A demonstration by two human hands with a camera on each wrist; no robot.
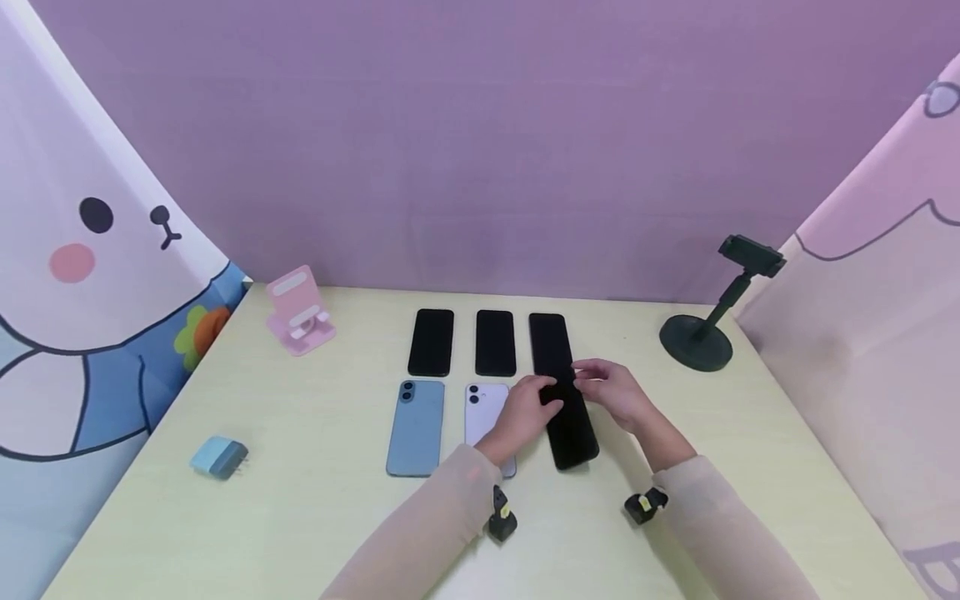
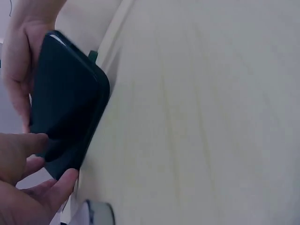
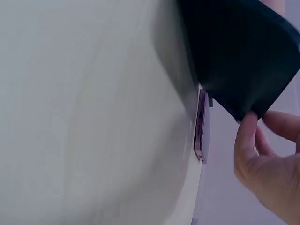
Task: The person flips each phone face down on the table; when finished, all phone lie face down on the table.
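Both hands hold a black phone (image 1: 572, 433) at its far end, right of a lavender phone (image 1: 486, 408). My left hand (image 1: 525, 412) pinches its left side; in the left wrist view, fingers lie over the dark phone (image 2: 70, 103) with one fingertip at its edge. My right hand (image 1: 615, 396) holds the far right corner, thumb and finger pinching the dark phone (image 3: 239, 51) in the right wrist view, where it is tilted off the table. Beyond it lies another black-screened phone (image 1: 549, 337), overlapped by the held one in the head view. The left forearm partly hides the lavender phone.
Two dark-screened phones, one left (image 1: 431, 342) and one centre (image 1: 495, 342), lie behind a blue phone (image 1: 415, 429) and the lavender one. A pink stand (image 1: 296, 304) is at back left, a dark round-based holder (image 1: 696, 342) at back right, a blue plug adapter (image 1: 218, 457) at left.
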